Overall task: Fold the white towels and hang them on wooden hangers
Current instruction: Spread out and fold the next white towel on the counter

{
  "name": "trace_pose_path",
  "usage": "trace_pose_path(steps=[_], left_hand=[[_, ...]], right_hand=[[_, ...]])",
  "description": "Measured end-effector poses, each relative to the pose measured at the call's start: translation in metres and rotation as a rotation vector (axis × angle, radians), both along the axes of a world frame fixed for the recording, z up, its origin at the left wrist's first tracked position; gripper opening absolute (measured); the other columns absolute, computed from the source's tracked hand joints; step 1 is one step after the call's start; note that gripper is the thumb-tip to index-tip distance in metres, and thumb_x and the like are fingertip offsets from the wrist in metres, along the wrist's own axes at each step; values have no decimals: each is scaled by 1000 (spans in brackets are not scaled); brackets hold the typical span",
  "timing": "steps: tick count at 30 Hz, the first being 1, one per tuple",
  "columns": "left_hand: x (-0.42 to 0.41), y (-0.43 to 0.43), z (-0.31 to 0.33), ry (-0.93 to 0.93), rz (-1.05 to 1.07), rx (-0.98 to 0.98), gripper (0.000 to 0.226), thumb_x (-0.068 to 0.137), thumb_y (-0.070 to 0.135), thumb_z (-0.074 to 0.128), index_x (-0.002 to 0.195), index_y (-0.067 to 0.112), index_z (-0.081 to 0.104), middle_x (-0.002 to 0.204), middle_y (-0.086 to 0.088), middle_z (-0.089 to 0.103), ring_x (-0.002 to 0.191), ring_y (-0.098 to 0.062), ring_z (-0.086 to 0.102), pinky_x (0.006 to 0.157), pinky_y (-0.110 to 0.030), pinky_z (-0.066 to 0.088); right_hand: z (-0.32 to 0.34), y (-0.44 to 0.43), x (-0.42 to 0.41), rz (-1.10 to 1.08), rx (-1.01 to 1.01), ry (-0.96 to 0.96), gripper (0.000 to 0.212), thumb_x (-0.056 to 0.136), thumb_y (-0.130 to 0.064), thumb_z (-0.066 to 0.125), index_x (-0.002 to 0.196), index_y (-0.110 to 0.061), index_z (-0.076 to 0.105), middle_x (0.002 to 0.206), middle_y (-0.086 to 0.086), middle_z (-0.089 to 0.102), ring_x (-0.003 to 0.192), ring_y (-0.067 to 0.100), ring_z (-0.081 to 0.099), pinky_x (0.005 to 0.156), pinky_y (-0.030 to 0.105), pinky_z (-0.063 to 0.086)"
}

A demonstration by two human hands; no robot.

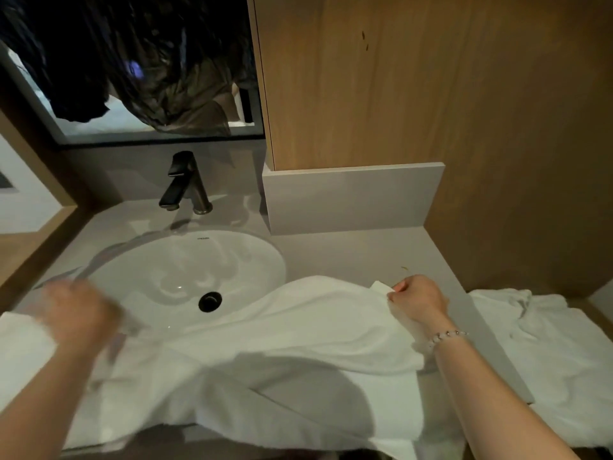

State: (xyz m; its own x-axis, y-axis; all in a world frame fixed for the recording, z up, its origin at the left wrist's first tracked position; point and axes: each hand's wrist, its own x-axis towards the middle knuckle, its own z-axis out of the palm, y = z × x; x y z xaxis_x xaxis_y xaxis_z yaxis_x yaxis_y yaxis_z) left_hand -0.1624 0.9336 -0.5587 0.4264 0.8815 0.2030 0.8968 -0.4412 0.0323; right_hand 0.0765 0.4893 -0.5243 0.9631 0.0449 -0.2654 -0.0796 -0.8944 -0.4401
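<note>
- Far left, the left hand (78, 313) is up over the towel's left end, just beside the sink (265, 247), but it's badly blurred: the fingers look curled, and whether they have any cloth I cannot tell
- Behind it the tap (185, 184) stands at the back of the basin, well apart from both hands
- Centre, the towel (282, 333) lies spread on the counter (348, 254), long axis running left to right between the hands. Its far edge laps over the sink's front, and its near edge drapes off the counter and is cut by the frame
- On the right, the right hand (419, 298), bracelet (447, 335) at the wrist, has thumb and forefinger pinched tight on the towel's far right corner, which pokes up out of the pinch
- Here's the hinge, I'd say: all the cloth stretches leftward from that pinch, so a fold wants this corner carried across toward the left hand, and the right has the only sure hold
- Far right, a second towel (547, 343) lies rumpled past the counter's edge, partly out of frame. Whether the two towels touch low down I cannot tell
- No hanger shows anywhere
</note>
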Motion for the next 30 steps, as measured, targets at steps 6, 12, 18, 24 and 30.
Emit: trace_pose_path(steps=[6,12,18,24,30], left_hand=[[116,-298,44,58,-797,-204,56,87,44,37,127,12,58,133,-7,56,124,-24,53,104,-39,39],[123,-369,-3,121,-791,-384,78,87,59,12,141,12,43,151,-9,35,140,-23,30,112,-35,-5],[133,-374,-8,201,-771,-339,71,88,59,6,151,28,-3,157,7,-18,145,-12,-16,115,-38,-11],[135,-376,10,204,-797,-458,64,98,53,21,152,25,1,158,4,-14,145,-14,-14,117,-42,-7],[80,-395,33,-300,-1366,-243,51,85,55,47,122,20,52,125,-1,55,118,-20,49,102,-32,36]], right_hand=[[-7,-5,3,5,116,5,3,82,-21,63,83,-23,65,103,-1,68,101,24,61,90,28,44],[-9,-38,20,-105,258,-97,6,91,-23,57,92,-19,62,110,5,65,102,29,59,78,26,41],[-7,-67,37,-177,236,-142,14,95,-22,53,103,-15,61,115,9,63,106,32,57,80,30,42],[-11,-74,37,-100,224,-132,20,96,-24,52,110,-13,58,118,11,60,108,30,57,85,34,45],[-5,-100,-9,11,402,-440,16,92,-11,50,103,-14,62,104,4,61,98,23,56,75,24,38]])
